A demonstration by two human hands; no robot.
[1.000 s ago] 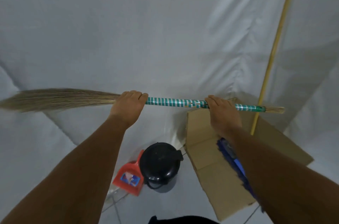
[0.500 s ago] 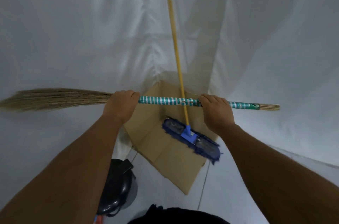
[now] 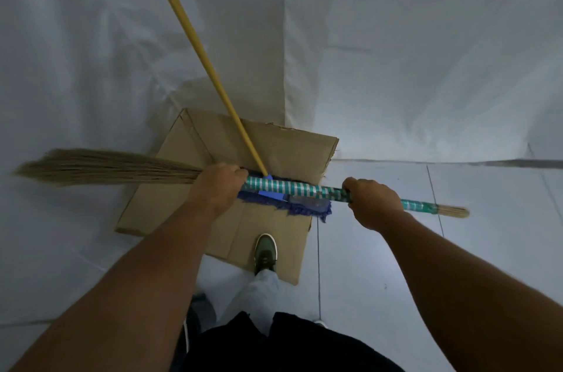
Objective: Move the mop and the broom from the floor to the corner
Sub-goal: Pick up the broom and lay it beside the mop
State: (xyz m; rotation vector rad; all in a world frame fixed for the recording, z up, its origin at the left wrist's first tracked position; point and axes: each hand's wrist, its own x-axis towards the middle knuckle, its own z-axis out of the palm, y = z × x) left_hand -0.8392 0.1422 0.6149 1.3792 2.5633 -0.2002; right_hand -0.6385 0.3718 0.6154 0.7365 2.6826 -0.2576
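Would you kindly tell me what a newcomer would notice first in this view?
The broom held level across the middle, gripped by the left hand and right hand. Behind it, the mop leans into the corner, its blue head on the flattened cardboard.

Head camera looks steeply down.

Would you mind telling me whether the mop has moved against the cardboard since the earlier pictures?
No. The mop head rests on the cardboard as before, pole leaning into the corner; only the camera has shifted.
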